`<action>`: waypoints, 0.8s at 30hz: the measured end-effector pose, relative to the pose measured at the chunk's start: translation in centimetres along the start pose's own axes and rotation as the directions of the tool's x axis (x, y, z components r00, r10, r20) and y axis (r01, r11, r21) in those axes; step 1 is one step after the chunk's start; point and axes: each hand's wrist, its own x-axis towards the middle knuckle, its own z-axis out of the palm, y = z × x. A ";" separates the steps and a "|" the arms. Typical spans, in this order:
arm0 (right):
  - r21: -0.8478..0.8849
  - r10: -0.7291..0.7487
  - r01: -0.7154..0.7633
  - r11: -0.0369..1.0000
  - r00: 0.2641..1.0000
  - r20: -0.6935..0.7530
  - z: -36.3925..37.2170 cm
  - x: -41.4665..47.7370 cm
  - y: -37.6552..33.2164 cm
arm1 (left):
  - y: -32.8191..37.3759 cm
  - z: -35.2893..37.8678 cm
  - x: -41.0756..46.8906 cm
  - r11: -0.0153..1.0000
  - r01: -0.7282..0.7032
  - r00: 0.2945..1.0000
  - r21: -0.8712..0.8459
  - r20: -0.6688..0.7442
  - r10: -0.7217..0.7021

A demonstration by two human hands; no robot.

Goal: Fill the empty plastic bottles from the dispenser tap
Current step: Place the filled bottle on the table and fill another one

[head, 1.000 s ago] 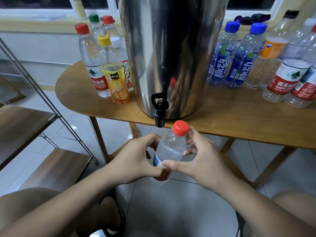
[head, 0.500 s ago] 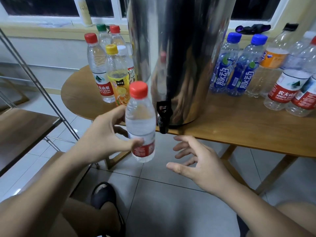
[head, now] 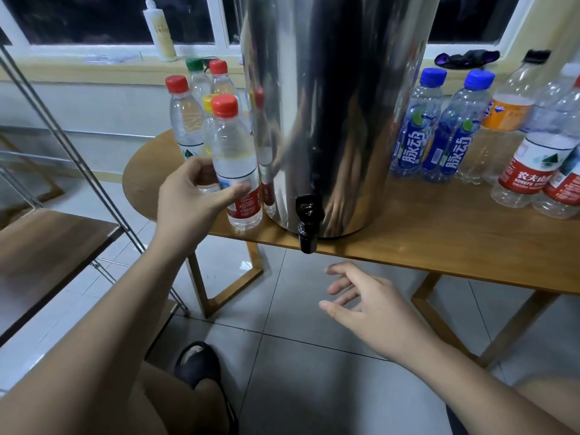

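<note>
Dispenser is polished steel, mirror-shiny, reflects everything round it. Tap = black plastic, glossy. Bottle is thin clear plastic, smooth, w/ a glossy film label; its cap is red plastic, duller. Same clear plastic on the blue-cap bottles. Worktop is wood, smooth w/ a low sheen, legs wood too. Floor = pale tiles, glossy enough to catch glare. Shelf is darker wood-grain board on thin bare metal rods. Slipper is matt black, can't tell rubber or foam.

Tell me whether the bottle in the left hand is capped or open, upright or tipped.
Capped and upright: the red cap sits on the bottle, which the left hand grips vertically beside the dispenser.
</note>
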 end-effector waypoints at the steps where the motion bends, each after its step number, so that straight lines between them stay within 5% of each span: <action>1: 0.000 0.005 -0.005 1.000 1.000 0.001 0.0 0.0 0.1 | -0.2 0.3 0.3 1.000 0.002 1.000 0.004 -0.014 -0.002; 11: 0.000 0.027 -0.027 1.000 0.999 0.026 0.4 -0.2 0.5 | -1.2 1.5 2.2 0.989 -0.031 0.983 0.143 -0.175 0.056; 24: 0.019 0.019 -0.019 1.000 0.999 -0.049 -1.0 0.3 0.9 | -3.7 2.1 2.2 0.971 0.112 0.988 0.209 -0.131 -0.086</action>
